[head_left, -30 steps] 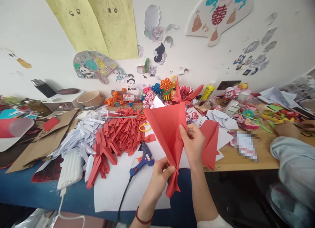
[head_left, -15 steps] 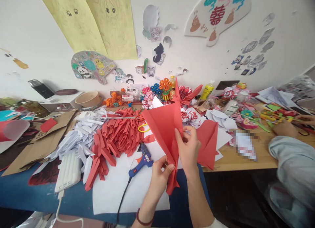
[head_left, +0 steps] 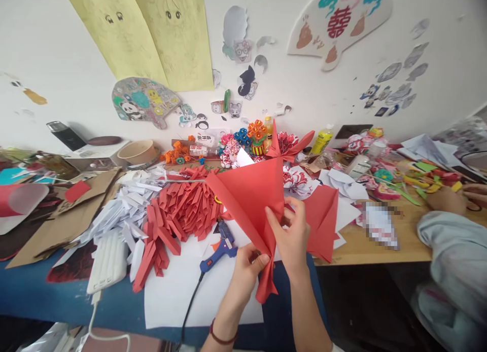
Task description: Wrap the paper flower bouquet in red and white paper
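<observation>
A large red paper sheet folded into a fan-like cone (head_left: 251, 200) is held up above the near edge of the cluttered blue-covered work table (head_left: 57, 296), its narrow gathered end pointing down toward the person. The left hand (head_left: 247, 271) is closed on that narrow end, thumb and fingers pinched together over the gathered folds. The right hand (head_left: 291, 235) is closed on the sheet's right-hand edge higher up, thumb laid on the front face and fingers behind. Just left of the left hand, a blue hot-glue gun with an orange trigger (head_left: 220, 245) is seen lying on a white paper sheet (head_left: 171, 296), its black cord running off the near edge. Farther left, a heap of folded red paper strips (head_left: 178, 210) is noted, and beside it a heap of folded white paper strips (head_left: 122, 210) and a white ribbed power bank (head_left: 108, 263). A second flat red paper sheet (head_left: 323, 220) lies behind the right hand. At the far right, another person's light blue sleeve (head_left: 452, 250) rests on the bare wooden table part (head_left: 365, 245).
</observation>
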The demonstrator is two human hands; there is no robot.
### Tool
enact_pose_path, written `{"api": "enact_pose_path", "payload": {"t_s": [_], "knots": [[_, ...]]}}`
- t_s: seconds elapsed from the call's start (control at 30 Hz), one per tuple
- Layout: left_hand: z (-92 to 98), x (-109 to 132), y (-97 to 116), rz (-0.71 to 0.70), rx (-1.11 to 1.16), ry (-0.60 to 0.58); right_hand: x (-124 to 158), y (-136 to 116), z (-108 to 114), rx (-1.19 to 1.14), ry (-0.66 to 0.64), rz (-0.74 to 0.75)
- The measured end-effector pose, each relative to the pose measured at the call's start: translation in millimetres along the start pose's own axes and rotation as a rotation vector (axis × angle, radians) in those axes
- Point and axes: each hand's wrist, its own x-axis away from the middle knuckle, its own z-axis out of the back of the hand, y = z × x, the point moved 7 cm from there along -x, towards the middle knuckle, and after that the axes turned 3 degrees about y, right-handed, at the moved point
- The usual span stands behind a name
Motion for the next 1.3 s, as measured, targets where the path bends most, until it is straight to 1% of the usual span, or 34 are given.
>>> {"api": "enact_pose_path", "payload": {"t_s": [0.1, 0.13, 0.23, 0.3, 0.43, 0.53, 0.63, 0.77, 0.87, 1.07, 1.1, 1.17, 1.23, 1.3], "knots": [[-2.4, 1, 4, 0.026, 0.095, -0.033, 5, 4, -3, -0.172, -0.095, -0.080], [-3.4, 2, 4, 0.031, 0.117, -0.043, 7, 4, -2, -0.184, -0.098, -0.090], [-8.6, 3, 5, 0.045, 0.163, -0.090, 11, 5, 2, -0.186, -0.049, -0.109], [-11.2, 5, 6, 0.053, 0.176, -0.108, 13, 6, 1, -0.255, -0.048, -0.134], [-10.2, 9, 6, 0.087, 0.190, -0.113, 15, 14, -1, -0.524, -0.100, -0.234], [-9.6, 11, 2, 0.126, 0.231, -0.169, 19, 23, 0, -0.614, -0.176, -0.283], [-11.4, 13, -2, 0.152, 0.278, -0.249, 25, 31, 0, -0.618, -0.269, -0.290], [-15.5, 14, -6, 0.203, 0.332, -0.312, 29, 40, 3, -0.658, -0.239, -0.284], [-19.2, 14, -8, 0.230, 0.368, -0.356, 29, 40, 3, -0.707, -0.229, -0.276], [-26.2, 16, -8, 0.262, 0.530, -0.452, 33, 33, -9, -0.767, -0.375, -0.250], [-26.9, 16, -6, 0.259, 0.552, -0.456, 34, 34, -10, -0.751, -0.375, -0.254], [-25.2, 17, -2, 0.224, 0.541, -0.414, 36, 41, -10, -0.708, -0.344, -0.276], [-19.9, 17, 2, 0.165, 0.434, -0.323, 38, 48, -9, -0.685, -0.316, -0.308], [-12.3, 17, 5, 0.117, 0.301, -0.204, 39, 55, -8, -0.696, -0.305, -0.333]]}}
